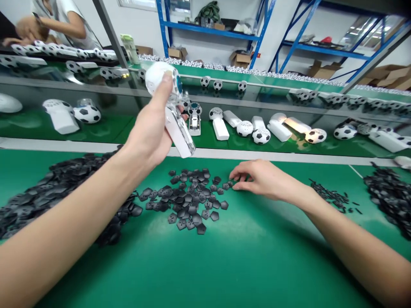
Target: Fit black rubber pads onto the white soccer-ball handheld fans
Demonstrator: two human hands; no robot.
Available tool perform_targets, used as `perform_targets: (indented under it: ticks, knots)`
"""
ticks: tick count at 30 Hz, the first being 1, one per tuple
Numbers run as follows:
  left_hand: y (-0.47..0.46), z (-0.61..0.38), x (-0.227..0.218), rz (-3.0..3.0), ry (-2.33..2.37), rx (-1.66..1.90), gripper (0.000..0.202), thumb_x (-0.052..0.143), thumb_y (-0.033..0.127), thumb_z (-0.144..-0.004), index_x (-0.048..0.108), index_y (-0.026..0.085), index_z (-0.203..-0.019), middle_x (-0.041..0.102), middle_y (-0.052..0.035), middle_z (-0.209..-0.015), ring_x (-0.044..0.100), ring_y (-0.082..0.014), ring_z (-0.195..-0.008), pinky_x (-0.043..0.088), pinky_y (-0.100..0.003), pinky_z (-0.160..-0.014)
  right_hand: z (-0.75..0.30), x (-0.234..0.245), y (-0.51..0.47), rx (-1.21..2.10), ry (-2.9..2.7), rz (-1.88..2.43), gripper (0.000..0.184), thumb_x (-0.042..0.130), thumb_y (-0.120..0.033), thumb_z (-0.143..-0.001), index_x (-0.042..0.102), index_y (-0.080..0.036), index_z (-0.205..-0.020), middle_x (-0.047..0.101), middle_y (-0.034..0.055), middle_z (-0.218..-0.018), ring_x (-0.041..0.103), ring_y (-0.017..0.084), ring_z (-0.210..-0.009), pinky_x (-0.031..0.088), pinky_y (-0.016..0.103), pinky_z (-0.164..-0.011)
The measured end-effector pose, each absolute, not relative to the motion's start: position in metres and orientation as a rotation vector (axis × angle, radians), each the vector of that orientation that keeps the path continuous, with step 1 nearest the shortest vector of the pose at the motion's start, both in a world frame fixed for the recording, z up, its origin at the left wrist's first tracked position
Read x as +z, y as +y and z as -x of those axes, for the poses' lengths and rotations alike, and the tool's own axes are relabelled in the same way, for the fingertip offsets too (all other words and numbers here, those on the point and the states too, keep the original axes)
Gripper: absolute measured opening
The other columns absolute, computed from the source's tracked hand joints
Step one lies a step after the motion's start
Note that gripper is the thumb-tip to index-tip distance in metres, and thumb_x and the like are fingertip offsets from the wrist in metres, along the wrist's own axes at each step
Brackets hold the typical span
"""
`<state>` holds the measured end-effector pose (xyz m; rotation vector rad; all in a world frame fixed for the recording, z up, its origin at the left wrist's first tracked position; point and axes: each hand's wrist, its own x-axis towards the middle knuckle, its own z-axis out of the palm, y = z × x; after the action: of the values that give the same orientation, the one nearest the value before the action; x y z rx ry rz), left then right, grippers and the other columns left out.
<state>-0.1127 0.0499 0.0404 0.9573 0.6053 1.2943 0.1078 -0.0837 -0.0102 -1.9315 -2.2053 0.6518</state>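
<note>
My left hand (149, 122) is closed around a white ball-headed device (180, 130), held up above the table with its thumb on the round head. The device's rectangular handle points down and to the right, and its side shows an open seam with parts inside. Low over the table, my right hand (260, 177) has its thumb and fingers apart at the right edge of a loose scatter of black pentagon pieces (189, 196). A few pieces lie at its fingertips; whether it touches them I cannot tell.
A large heap of black pieces (61, 188) lies left, partly behind my left forearm. Small black sticks (334, 196) and another dark heap (388, 196) lie right. Behind a white strip, a green conveyor (128, 128) carries football-patterned devices (220, 124). A co-worker (64, 23) sits across.
</note>
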Motion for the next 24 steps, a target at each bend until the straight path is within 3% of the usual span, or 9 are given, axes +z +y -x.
perform_targets:
  ticks: [7, 15, 18, 21, 24]
  knots:
    - [0.046, 0.11, 0.025, -0.942, 0.755, 1.164, 0.026, 0.075, 0.043, -0.102, 0.07, 0.018, -0.107, 0.061, -0.0038, -0.09, 0.058, -0.0154, -0.082, 0.049, -0.029, -0.078, -0.091, -0.013, -0.089, 0.365, -2.47, 1.872, 0.014, 0.073, -0.022, -0.103, 0.08, -0.019, -0.114, 0.082, 0.0068, -0.114, 0.077, 0.025, -0.097, 0.046, 0.032, -0.072]
    - [0.047, 0.112, 0.022, -0.949, 0.756, 1.136, 0.026, 0.074, 0.043, -0.102, 0.068, 0.018, -0.099, 0.058, -0.0031, -0.085, 0.056, -0.0158, -0.077, 0.049, -0.032, -0.079, -0.089, -0.009, -0.094, 0.19, -2.594, 1.882, 0.011, 0.071, -0.023, -0.105, 0.08, -0.019, -0.11, 0.08, 0.0068, -0.108, 0.075, 0.023, -0.092, 0.036, 0.032, -0.064]
    - [0.047, 0.113, 0.022, -0.933, 0.789, 1.128, 0.028, 0.078, 0.044, -0.099, 0.069, 0.017, -0.098, 0.06, -0.0041, -0.085, 0.058, -0.0169, -0.079, 0.049, -0.032, -0.08, -0.077, -0.007, -0.098, 0.036, -2.69, 1.929, 0.013, 0.066, -0.01, -0.103, 0.077, -0.016, -0.099, 0.077, 0.0084, -0.097, 0.073, 0.022, -0.085, 0.029, 0.033, -0.06]
    - [0.049, 0.114, 0.019, -0.964, 0.796, 1.112, 0.028, 0.085, 0.04, -0.093, 0.071, 0.017, -0.099, 0.063, -0.0049, -0.089, 0.059, -0.0175, -0.083, 0.049, -0.031, -0.077, -0.064, -0.002, -0.103, -0.079, -2.8, 1.969, 0.025, 0.062, 0.008, -0.09, 0.073, -0.014, -0.091, 0.075, 0.0103, -0.092, 0.072, 0.024, -0.082, 0.027, 0.035, -0.06]
    - [0.052, 0.116, 0.013, -1.056, 0.78, 1.151, 0.034, 0.092, 0.039, -0.084, 0.072, 0.017, -0.102, 0.067, -0.0063, -0.097, 0.063, -0.0202, -0.09, 0.051, -0.031, -0.08, -0.056, 0.003, -0.106, -0.099, -2.843, 1.991, 0.031, 0.057, 0.013, -0.086, 0.072, -0.014, -0.09, 0.075, 0.0116, -0.092, 0.073, 0.027, -0.084, 0.026, 0.036, -0.06]
